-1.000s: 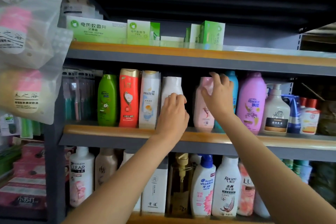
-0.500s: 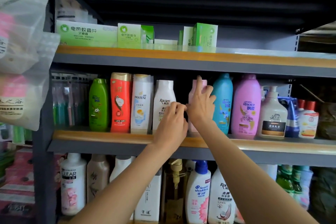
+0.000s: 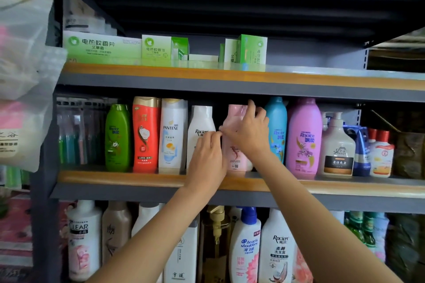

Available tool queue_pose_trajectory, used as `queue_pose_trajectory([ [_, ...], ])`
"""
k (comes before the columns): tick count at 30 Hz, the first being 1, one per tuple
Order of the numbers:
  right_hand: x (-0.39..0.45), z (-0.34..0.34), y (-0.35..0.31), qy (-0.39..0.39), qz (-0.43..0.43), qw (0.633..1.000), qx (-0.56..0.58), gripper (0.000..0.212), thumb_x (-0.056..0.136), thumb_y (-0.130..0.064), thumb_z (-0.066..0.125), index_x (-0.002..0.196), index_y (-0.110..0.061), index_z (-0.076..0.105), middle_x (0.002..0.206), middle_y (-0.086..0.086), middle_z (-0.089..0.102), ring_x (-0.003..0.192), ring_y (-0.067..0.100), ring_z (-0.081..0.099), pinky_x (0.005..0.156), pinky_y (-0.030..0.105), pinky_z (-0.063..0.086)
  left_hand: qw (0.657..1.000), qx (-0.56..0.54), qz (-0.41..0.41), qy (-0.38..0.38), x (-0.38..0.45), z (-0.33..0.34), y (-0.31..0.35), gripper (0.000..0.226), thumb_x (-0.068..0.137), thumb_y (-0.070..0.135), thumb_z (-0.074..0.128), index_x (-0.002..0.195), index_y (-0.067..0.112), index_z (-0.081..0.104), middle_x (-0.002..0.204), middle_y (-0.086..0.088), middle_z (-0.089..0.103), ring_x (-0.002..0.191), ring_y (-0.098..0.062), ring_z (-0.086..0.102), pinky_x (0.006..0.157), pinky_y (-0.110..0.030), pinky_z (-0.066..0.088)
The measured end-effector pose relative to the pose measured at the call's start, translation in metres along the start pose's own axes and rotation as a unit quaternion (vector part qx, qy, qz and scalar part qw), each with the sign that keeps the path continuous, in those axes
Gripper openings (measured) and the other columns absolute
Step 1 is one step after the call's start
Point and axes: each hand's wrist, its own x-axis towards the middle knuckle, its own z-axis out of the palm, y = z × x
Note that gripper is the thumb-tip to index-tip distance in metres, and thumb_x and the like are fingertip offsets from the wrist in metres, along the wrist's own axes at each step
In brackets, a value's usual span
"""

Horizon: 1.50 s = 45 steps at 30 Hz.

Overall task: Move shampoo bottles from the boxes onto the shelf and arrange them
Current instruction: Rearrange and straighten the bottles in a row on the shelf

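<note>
On the middle shelf (image 3: 142,178) stands a row of upright shampoo bottles. My right hand (image 3: 249,132) is wrapped around a pale pink bottle (image 3: 236,156) in the middle of the row, fingers over its upper half. Just left of it, my left hand (image 3: 207,158) rests curled against the lower front of a white Racien bottle (image 3: 200,122); whether it grips the bottle I cannot tell. A white Pantene bottle (image 3: 172,133), a red bottle (image 3: 145,133) and a green bottle (image 3: 117,138) stand further left. A blue Rejoice bottle (image 3: 277,126) and a purple Rejoice bottle (image 3: 304,138) stand to the right.
Green cartons (image 3: 102,47) line the upper shelf (image 3: 207,76). A pump bottle (image 3: 338,145) and small bottles fill the middle shelf's right end. More bottles, including a Clear bottle (image 3: 84,239), crowd the lower shelf. Plastic-bagged goods (image 3: 20,76) hang at the left. No boxes are in view.
My right hand has slid the pink bottle leftwards, close to the white Racien bottle. My left hand stays at the Racien bottle's front. The view has shifted slightly.
</note>
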Motion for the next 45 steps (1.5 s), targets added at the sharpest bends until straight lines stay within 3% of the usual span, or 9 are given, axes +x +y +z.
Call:
queue_pose_trajectory([
  [4, 0.015, -0.014, 0.007, -0.034, -0.004, 0.996, 0.078, 0.069, 0.085, -0.034, 0.06, 0.14, -0.005, 0.029, 0.136, 0.025, 0.035, 0.129, 0.039, 0.029, 0.105, 0.038, 0.025, 0.995, 0.087, 0.034, 0.028, 0.001, 0.008, -0.004, 0.055, 0.07, 0.009, 0.071, 0.122, 0.001, 0.057, 0.121, -0.012, 0.06, 0.113, -0.03, 0.057, 0.095, -0.04, 0.046],
  [9, 0.018, -0.011, 0.001, -0.11, 0.013, 0.991, 0.077, 0.07, 0.086, -0.04, 0.059, 0.14, -0.011, 0.027, 0.139, 0.023, 0.026, 0.131, 0.041, 0.027, 0.109, 0.039, 0.024, 0.991, 0.122, 0.047, 0.036, 0.004, 0.017, 0.004, 0.064, 0.064, 0.015, 0.078, 0.123, 0.002, 0.057, 0.124, -0.011, 0.06, 0.118, -0.029, 0.056, 0.098, -0.046, 0.043],
  [12, 0.019, -0.004, -0.005, -0.112, 0.056, 0.988, 0.094, 0.073, 0.078, -0.044, 0.067, 0.129, -0.008, 0.03, 0.134, 0.021, 0.03, 0.124, 0.041, 0.035, 0.105, 0.043, 0.031, 0.99, 0.131, 0.04, 0.033, 0.002, 0.02, 0.002, 0.067, 0.059, 0.016, 0.081, 0.121, 0.002, 0.059, 0.122, -0.012, 0.062, 0.116, -0.029, 0.057, 0.097, -0.047, 0.045],
  [14, 0.018, 0.001, -0.008, -0.106, 0.078, 0.986, 0.105, 0.083, 0.075, -0.045, 0.07, 0.134, -0.01, 0.024, 0.14, 0.021, 0.023, 0.127, 0.042, 0.031, 0.107, 0.046, 0.031, 0.989, 0.135, 0.039, 0.033, 0.0, 0.019, -0.001, 0.067, 0.058, 0.017, 0.082, 0.12, 0.002, 0.06, 0.121, -0.012, 0.062, 0.115, -0.028, 0.058, 0.096, -0.046, 0.046],
  [18, 0.013, 0.008, -0.011, -0.073, 0.121, 0.979, 0.144, 0.103, 0.075, -0.046, 0.07, 0.148, -0.017, 0.004, 0.15, 0.021, 0.009, 0.134, 0.043, 0.024, 0.11, 0.053, 0.024, 0.988, 0.139, 0.044, 0.048, -0.002, 0.016, -0.007, 0.065, 0.06, 0.014, 0.078, 0.121, 0.004, 0.059, 0.124, -0.01, 0.06, 0.119, -0.025, 0.051, 0.099, -0.044, 0.043],
  [21, 0.005, 0.017, -0.008, -0.061, 0.164, 0.967, 0.186, 0.103, 0.073, -0.044, 0.072, 0.147, -0.017, 0.006, 0.147, 0.019, 0.018, 0.129, 0.045, 0.03, 0.109, 0.055, 0.026, 0.988, 0.134, 0.046, 0.056, -0.003, 0.016, -0.009, 0.063, 0.063, 0.011, 0.074, 0.123, 0.004, 0.057, 0.127, -0.01, 0.058, 0.122, -0.024, 0.046, 0.1, -0.044, 0.041],
  [25, -0.013, 0.025, -0.002, -0.052, 0.178, 0.964, 0.189, 0.091, 0.078, -0.034, 0.065, 0.146, -0.018, 0.007, 0.141, 0.017, 0.025, 0.125, 0.044, 0.034, 0.107, 0.053, 0.027, 0.988, 0.134, 0.045, 0.058, -0.004, 0.019, -0.01, 0.059, 0.065, 0.01, 0.073, 0.121, 0.004, 0.058, 0.126, -0.012, 0.059, 0.119, -0.029, 0.054, 0.099, -0.045, 0.042],
  [29, -0.021, 0.031, -0.001, -0.055, 0.183, 0.969, 0.158, 0.092, 0.08, -0.043, 0.061, 0.146, -0.019, 0.002, 0.137, 0.019, 0.028, 0.124, 0.044, 0.035, 0.105, 0.052, 0.028, 0.988, 0.136, 0.043, 0.064, -0.006, 0.022, -0.009, 0.057, 0.066, 0.011, 0.074, 0.12, 0.004, 0.059, 0.125, -0.014, 0.059, 0.117, -0.031, 0.056, 0.098, -0.045, 0.043],
  [45, -0.022, 0.027, 0.0, -0.084, 0.191, 0.961, 0.184, 0.102, 0.078, -0.043, 0.067, 0.146, -0.019, -0.004, 0.134, 0.021, 0.026, 0.122, 0.042, 0.033, 0.097, 0.047, 0.035, 0.989, 0.124, 0.046, 0.067, -0.008, 0.022, -0.012, 0.05, 0.072, 0.009, 0.061, 0.121, 0.002, 0.058, 0.127, -0.015, 0.057, 0.118, -0.032, 0.054, 0.1, -0.044, 0.041],
])
